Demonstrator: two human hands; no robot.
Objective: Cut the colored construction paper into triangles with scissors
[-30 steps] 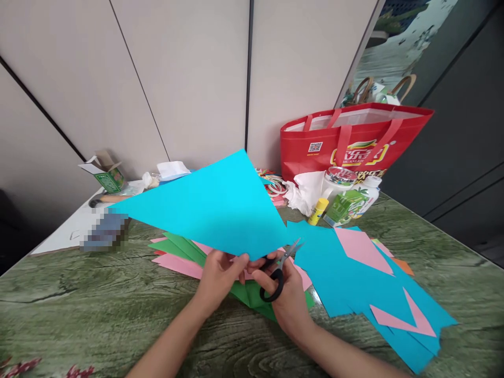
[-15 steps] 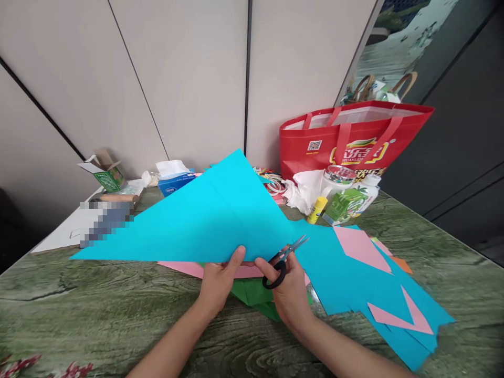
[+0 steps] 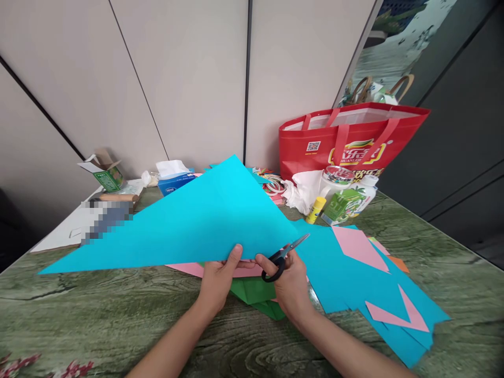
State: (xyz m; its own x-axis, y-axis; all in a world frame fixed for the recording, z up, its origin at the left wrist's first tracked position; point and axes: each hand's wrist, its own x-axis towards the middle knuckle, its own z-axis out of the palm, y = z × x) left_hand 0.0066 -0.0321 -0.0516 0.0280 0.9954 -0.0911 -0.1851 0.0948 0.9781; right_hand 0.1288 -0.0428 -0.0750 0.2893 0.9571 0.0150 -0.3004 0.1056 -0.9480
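A large triangle of blue paper (image 3: 189, 220) is held above the table, its point toward the wall. My left hand (image 3: 220, 273) grips its near edge, the thumb on top and the fingers underneath. In my right hand (image 3: 290, 278) is a pair of scissors (image 3: 277, 264) with black handles, the blades pointing to the right and looking closed. The right thumb lies near the paper's edge; whether it pinches the paper I cannot tell. Under the triangle lie pink paper (image 3: 187, 269) and green paper (image 3: 252, 291), partly hidden.
On the right lie blue sheets (image 3: 334, 283) with pink pieces (image 3: 360, 247) on them. Behind stand a yellow glue stick (image 3: 316, 211), a green box (image 3: 342, 206), a white bottle (image 3: 368, 191) and a red bag (image 3: 307, 136). A blue tissue box (image 3: 173, 184) stands back left.
The blue triangle has shifted and tilted, its left corner now lower and farther left. The scissors have turned slightly in my right hand. My left hand keeps its hold.
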